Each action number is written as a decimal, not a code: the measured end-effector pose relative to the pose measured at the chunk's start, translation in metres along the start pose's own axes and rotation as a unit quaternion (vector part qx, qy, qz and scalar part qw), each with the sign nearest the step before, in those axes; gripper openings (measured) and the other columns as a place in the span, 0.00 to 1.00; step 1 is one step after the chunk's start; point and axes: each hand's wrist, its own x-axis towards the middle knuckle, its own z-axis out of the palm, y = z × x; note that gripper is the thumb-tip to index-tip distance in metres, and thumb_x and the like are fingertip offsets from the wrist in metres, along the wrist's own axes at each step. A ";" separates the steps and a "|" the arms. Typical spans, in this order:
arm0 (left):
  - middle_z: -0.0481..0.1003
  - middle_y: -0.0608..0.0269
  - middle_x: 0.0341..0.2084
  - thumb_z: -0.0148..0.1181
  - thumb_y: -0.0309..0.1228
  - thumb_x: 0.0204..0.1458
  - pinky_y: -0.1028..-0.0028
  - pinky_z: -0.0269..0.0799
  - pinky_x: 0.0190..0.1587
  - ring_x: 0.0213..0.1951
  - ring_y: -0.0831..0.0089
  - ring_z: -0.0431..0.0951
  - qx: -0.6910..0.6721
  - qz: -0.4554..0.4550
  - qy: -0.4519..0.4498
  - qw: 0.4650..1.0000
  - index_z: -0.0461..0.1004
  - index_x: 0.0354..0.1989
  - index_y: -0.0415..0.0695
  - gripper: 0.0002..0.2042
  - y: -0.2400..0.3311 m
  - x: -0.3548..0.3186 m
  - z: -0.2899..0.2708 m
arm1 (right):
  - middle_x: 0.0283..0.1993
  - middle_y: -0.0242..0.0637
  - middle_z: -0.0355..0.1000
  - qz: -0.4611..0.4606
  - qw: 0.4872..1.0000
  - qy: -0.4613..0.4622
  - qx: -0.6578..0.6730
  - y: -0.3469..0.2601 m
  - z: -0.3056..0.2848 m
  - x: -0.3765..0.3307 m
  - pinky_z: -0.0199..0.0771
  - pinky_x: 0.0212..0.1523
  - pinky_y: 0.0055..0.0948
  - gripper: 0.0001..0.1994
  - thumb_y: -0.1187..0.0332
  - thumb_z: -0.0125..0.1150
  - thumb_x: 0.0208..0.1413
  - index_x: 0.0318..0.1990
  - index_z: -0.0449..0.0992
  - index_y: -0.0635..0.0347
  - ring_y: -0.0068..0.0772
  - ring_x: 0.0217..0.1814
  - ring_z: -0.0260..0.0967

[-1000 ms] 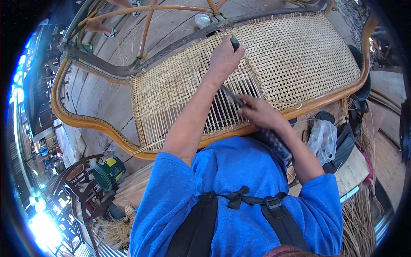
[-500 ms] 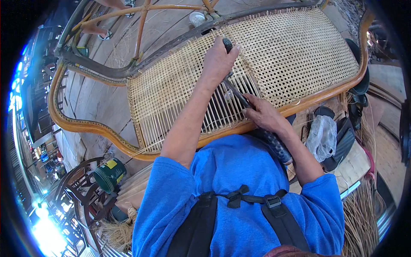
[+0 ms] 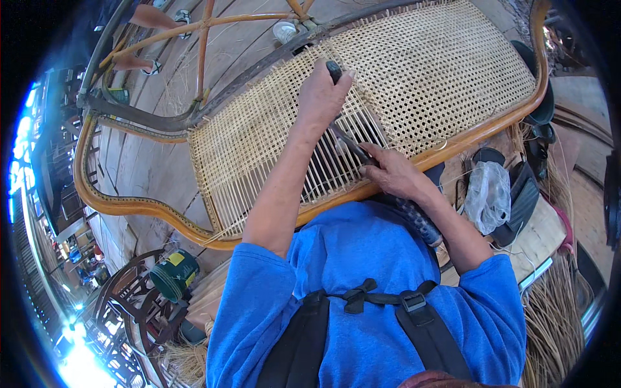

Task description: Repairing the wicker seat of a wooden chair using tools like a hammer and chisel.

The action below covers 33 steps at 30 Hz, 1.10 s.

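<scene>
A cane seat panel (image 3: pixel 427 77) of tan strips stretches across a curved rattan frame (image 3: pixel 446 152) in front of me. Its right side is closely woven with small holes; the near left-centre part shows bare parallel strips with dark gaps. My left hand (image 3: pixel 318 96) is closed round a tool with a rounded dark handle (image 3: pixel 334 70), over the woven part. Its working end is hidden by my hand. My right hand (image 3: pixel 392 169) grips the shaft of a hammer (image 3: pixel 414 216), whose patterned dark grip slants down toward my body. The hammer's far end lies beneath my left wrist, mostly hidden.
A green bucket (image 3: pixel 173 275) stands at lower left beside dark wooden chair parts (image 3: pixel 129 304). A clear plastic bag (image 3: pixel 486 194) lies at right near dark footwear. Cane bundles (image 3: pixel 553 323) fill the lower right. Another person's feet (image 3: pixel 152 66) are beyond the frame at upper left.
The view has shifted slightly, so the frame sits a little lower at the left. My left hand covers the hammer's far end, which showed below it earlier. Both hands keep their grips.
</scene>
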 end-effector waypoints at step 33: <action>0.73 0.42 0.25 0.57 0.48 0.47 0.58 0.68 0.36 0.31 0.47 0.75 -0.034 -0.052 -0.023 0.998 0.64 0.36 0.35 0.24 -0.017 0.008 -0.011 | 0.33 0.58 0.69 0.013 0.999 -0.040 -0.020 -0.019 0.004 0.006 0.65 0.42 0.45 0.18 0.66 0.48 0.50 0.47 0.63 0.66 0.57 0.40 0.68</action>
